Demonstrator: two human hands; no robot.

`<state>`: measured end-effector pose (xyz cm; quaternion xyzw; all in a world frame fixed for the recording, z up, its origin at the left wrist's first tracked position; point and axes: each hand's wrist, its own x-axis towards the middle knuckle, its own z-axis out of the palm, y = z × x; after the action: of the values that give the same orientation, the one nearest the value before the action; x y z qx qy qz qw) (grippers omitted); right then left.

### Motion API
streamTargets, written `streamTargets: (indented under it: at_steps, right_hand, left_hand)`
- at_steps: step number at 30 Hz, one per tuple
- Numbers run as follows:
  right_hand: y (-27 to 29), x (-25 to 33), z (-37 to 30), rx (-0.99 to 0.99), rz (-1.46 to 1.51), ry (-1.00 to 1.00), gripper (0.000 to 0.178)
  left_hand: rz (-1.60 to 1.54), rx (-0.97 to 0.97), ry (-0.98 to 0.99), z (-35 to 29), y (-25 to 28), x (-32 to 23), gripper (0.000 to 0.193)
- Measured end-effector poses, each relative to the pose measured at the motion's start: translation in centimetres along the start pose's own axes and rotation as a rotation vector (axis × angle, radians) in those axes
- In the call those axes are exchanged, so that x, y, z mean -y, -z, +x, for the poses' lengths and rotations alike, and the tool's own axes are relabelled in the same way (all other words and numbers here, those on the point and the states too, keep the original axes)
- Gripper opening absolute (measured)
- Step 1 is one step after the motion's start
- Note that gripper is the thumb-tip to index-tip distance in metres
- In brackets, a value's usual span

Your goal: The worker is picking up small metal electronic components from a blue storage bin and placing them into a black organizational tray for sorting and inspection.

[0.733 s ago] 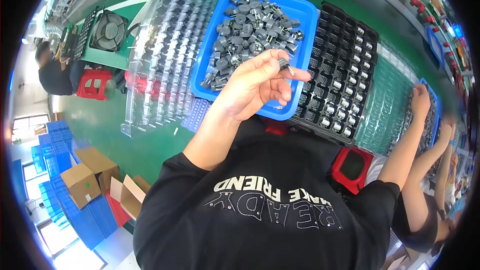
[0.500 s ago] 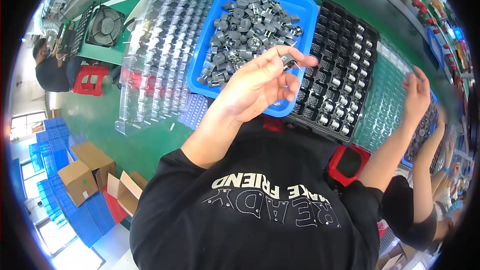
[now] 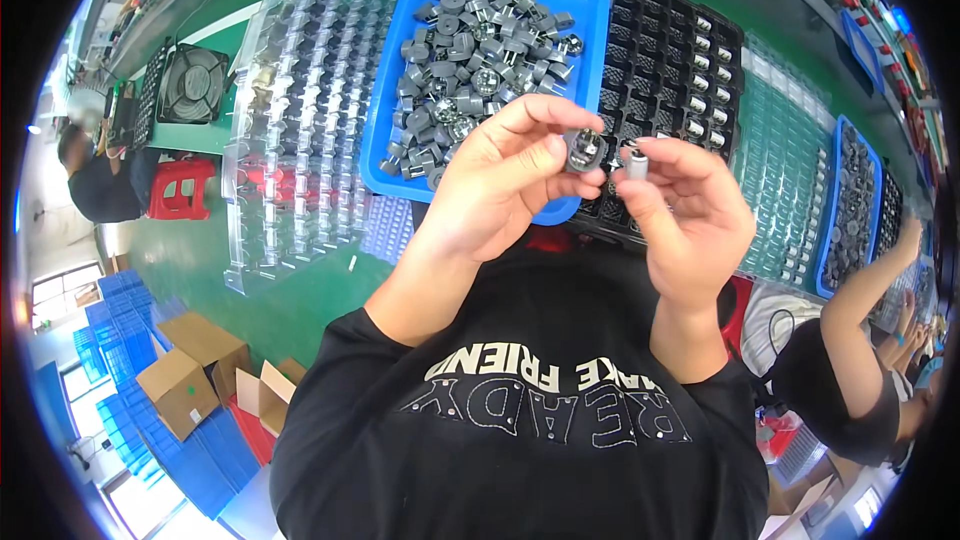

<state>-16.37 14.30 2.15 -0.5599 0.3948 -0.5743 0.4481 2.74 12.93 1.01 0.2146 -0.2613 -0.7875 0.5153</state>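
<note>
My left hand [image 3: 490,180] pinches a dark grey round plastic part [image 3: 585,152] between thumb and fingers, its hollow side with metal contacts showing. Close beside it, my right hand [image 3: 695,225] holds a small silver cylinder [image 3: 637,166] by thumb and fingertips. The two pieces are near each other; whether they touch I cannot tell. Behind my left hand stands a blue bin [image 3: 382,130] heaped with similar grey parts with metal pins [image 3: 480,50]. Beyond my right hand lies a black compartment tray [image 3: 625,70], several of its pockets holding silver cylinders.
Clear plastic trays stand stacked at the left [image 3: 310,120], and another clear tray [image 3: 785,140] lies right of the black one. A second blue bin [image 3: 828,210] is farther right, near a co-worker's arm [image 3: 865,290]. Cardboard boxes [image 3: 180,390] stand lower left.
My right hand has come in from the far right to beside my left hand and now shows a silver cylinder. The grey part has been turned in my left hand.
</note>
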Motion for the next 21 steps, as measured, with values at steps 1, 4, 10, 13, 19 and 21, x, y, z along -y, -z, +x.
streamTargets:
  at_steps: [1, 4, 10, 13, 19, 21]
  right_hand:
    - [-0.4, 0.0, 0.0, -0.011, -0.098, 0.1, 0.031]
    - [-1.2, 0.2, 0.8, -0.051, -0.291, 0.319, 0.033]
    - [-1.2, -0.4, 0.5, -0.005, -0.389, 0.402, 0.037]
    - [-1.2, -0.7, 0.4, -0.01, -0.368, 0.424, 0.036]
    - [-0.8, -0.6, 0.9, 0.017, -0.376, 0.451, 0.033]
    - [-0.6, -1.0, 0.8, 0.014, -0.378, 0.443, 0.031]
  left_hand:
    - [0.081, -0.009, -0.05, -0.1, -0.4, 0.1, 0.035]
    - [0.199, 0.055, -0.156, -0.3, -0.4, 0.3, 0.041]
    - [0.298, 0.052, -0.174, -0.4, -0.3, 0.3, 0.043]
    - [0.283, 0.053, -0.177, -0.5, -0.5, 0.4, 0.043]
    - [0.3, 0.048, -0.155, -0.6, -0.1, 0.5, 0.043]
    - [0.304, 0.06, -0.135, -0.4, 0.0, 0.6, 0.043]
